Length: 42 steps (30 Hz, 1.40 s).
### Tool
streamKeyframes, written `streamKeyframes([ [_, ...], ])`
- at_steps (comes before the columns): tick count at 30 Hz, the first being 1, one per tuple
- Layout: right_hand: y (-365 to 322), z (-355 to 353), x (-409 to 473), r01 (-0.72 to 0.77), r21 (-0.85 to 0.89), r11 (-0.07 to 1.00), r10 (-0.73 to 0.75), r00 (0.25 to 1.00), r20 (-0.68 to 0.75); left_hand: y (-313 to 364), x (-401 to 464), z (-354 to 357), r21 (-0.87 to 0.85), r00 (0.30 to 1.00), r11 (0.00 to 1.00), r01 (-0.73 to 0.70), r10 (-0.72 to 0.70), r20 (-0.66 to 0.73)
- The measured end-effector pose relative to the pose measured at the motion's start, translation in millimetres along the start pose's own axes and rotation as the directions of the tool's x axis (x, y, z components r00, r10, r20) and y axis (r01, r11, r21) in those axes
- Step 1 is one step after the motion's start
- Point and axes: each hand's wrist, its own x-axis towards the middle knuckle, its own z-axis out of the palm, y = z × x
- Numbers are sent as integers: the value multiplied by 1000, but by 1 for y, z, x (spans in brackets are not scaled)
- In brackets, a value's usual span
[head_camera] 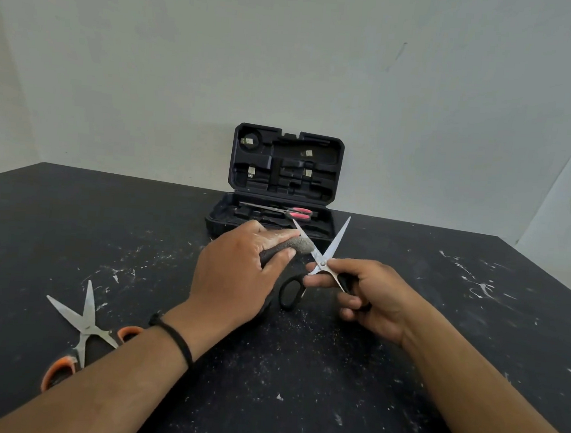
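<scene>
Left forearm (113,383) with a thin black cord bracelet (174,338) and right forearm (468,391) come in from the bottom edge, over a black tabletop (300,369) flecked with white scratches and dust. Steel scissors with orange handles (85,325) lie flat at near left. Their blades are spread in a V pointing away, and 1 handle loop is partly hidden under the left forearm.

Further in, at centre, the left hand (236,277) wraps fingers and thumb round a grey rough-textured sharpening stone (295,245). It is rod-like, and its rounded tip sticks out to the right and touches 1 blade of the steel scissors with black handles (322,263). The right hand (373,297) holds those scissors, fingers curled round 1 black handle, index finger stretched toward the pivot. The other black loop hangs between the 2 hands; cannot tell if it touches the table. The blades are wide open in an X, tips up and away.

Behind the hands, a black moulded plastic tool case (285,169) stands open at the back of the table, lid upright against the pale grey wall (288,64). Its lower tray holds 1 pair of scissors with red handles (298,213), lying sideways, blades pointing left. The other tray contents are too dark to tell.
</scene>
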Motion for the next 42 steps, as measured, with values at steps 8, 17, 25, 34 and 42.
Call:
streamKeyframes([
  [8, -2, 4, -2, -51, 81, 995, 50, 999, 19, 12, -7, 9, 129, 998, 989, -65, 63, 21],
  [17, 5, 3, 7, -56, 85, 995, 55, 998, 20, 18, -9, 8, 128, 998, 991, -30, 35, -42],
  [25, 7, 3, 10, -24, 135, 991, 19, 999, 38, 25, -14, 14, 133, 988, 979, -154, 156, -8],
  [34, 10, 7, 12, 22, 23, 999, -22, 1000, -8, 29, -13, 19, 281, 989, 949, -142, 145, 12],
  [42, 7, 18, 11, 53, 42, 998, -50, 995, -83, 34, -10, 16, 252, 999, 968, -11, 20, -31],
])
